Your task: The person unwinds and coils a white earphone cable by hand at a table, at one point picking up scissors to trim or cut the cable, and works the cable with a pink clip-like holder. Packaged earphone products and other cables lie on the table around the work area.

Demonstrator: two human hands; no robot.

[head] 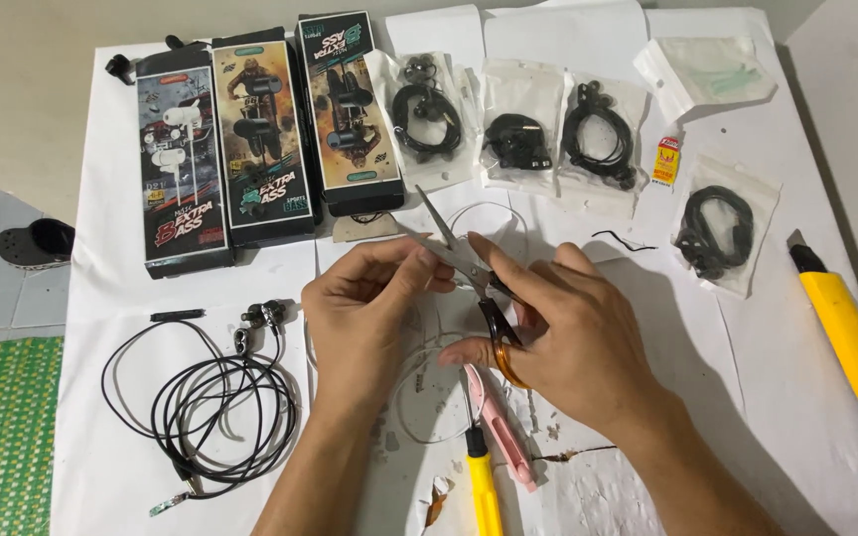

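bright even light; soft shadows

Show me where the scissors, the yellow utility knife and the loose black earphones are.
scissors [447,238], head view, on the metal blades.
yellow utility knife [851,342], head view, on its yellow body.
loose black earphones [220,407], head view, on the coiled cable.

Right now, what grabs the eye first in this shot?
At centre, the right hand works orange-handled scissors against something thin pinched in the left hand. Three tall earphone boxes line the far left of the white table, with bagged black earphones beside them. A yellow utility knife lies at the right edge, and a tangle of black cable at the near left.
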